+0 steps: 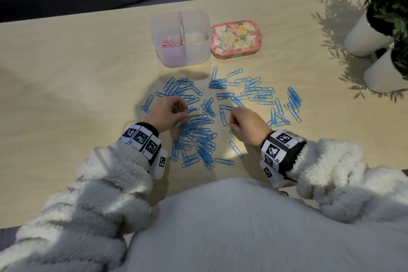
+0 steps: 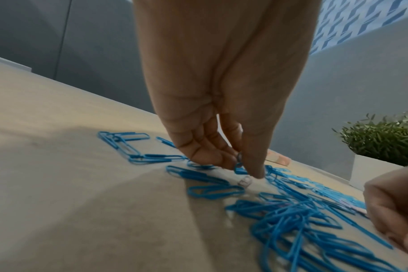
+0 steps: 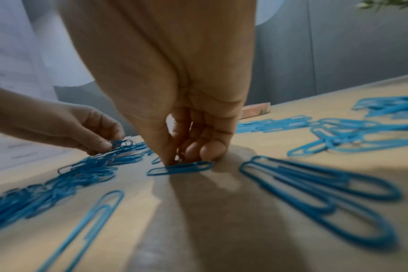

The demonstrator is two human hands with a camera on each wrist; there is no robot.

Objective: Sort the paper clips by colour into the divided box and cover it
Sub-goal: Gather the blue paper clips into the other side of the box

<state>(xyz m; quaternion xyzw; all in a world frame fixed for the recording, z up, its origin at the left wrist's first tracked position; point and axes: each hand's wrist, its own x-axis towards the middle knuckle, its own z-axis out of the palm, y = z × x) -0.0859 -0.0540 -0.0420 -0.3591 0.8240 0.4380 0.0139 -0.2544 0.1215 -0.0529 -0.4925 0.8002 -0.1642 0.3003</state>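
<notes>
Blue paper clips point(image 1: 198, 134) lie scattered over the wooden table in front of me. My left hand point(image 1: 183, 109) pinches a few blue clips point(image 2: 239, 162) between thumb and fingers at the top of the near pile. My right hand point(image 1: 231, 125) has its fingers curled down, and its thumb and fingertips pinch one blue clip point(image 3: 179, 168) that lies flat on the table. The clear divided box point(image 1: 198, 51) stands at the back with pink clips point(image 1: 169, 42) in its left compartment. Its right compartment looks empty. The floral lid point(image 1: 235, 38) lies to the right of the box.
Two white pots with green plants point(image 1: 375, 35) stand at the table's right back corner. The table's far edge point(image 1: 88, 15) runs just behind the box. My fluffy white sleeves point(image 1: 106, 183) cover the near edge.
</notes>
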